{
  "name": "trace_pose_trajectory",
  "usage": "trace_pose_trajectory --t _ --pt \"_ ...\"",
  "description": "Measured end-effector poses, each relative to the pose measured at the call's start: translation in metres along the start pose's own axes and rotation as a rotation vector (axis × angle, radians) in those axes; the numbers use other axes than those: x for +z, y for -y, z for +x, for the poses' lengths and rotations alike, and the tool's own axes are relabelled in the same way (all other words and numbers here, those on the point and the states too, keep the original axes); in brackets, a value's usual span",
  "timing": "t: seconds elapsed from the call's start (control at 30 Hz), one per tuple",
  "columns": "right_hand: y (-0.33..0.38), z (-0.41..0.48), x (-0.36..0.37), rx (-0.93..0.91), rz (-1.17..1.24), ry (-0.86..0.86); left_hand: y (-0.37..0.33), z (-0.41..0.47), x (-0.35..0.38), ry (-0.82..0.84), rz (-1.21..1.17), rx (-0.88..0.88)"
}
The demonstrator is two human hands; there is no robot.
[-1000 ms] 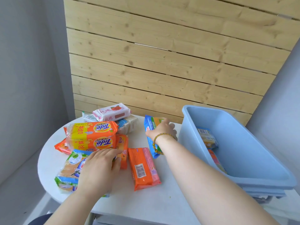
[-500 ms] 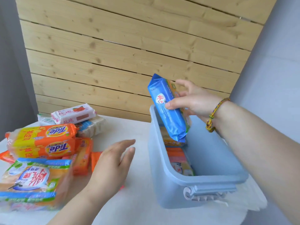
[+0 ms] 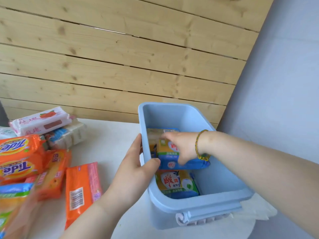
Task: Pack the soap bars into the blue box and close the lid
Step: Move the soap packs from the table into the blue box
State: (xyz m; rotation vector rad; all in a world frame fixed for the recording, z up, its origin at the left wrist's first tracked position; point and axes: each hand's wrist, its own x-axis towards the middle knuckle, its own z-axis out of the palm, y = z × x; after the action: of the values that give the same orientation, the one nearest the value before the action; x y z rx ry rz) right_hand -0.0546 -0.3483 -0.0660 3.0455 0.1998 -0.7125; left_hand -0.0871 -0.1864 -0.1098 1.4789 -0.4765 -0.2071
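blue box (image 3: pixel 203 209) on white table (image 3: pixel 110 135), lid off, several soap bars inside | right hand (image 3: pixel 181 147) reaches in, fingers on blue-wrapped soap bar (image 3: pixel 185 164), blurred, grip unclear | left hand (image 3: pixel 136 168) grasps box's left rim | orange soap packs (image 3: pixel 19 156) piled at left

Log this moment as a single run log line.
stage: packing | right hand: inside blue box, on blue soap pack | left hand: gripping box wall | lid: not on | soap bars remain on table
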Motion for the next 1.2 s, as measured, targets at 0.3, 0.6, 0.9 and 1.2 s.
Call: trace_pose_trajectory --t 0.3,0.6,0.9,1.2 --pt "0.002 0.025 0.027 -0.133 -0.148 -0.094 0.005 0.003 0.002 -0.002 -0.045 -0.032" --pt "0.006 0.032 0.030 -0.147 -0.433 -0.279 0.008 0.001 0.002 -0.032 -0.023 -0.048" --pt "0.002 0.037 0.033 -0.073 -0.347 -0.231 0.007 0.001 0.002 -0.018 -0.019 -0.064" --pt "0.008 0.004 0.004 0.022 -0.178 -0.075 -0.002 -0.009 -0.012 -0.001 0.176 -0.064"
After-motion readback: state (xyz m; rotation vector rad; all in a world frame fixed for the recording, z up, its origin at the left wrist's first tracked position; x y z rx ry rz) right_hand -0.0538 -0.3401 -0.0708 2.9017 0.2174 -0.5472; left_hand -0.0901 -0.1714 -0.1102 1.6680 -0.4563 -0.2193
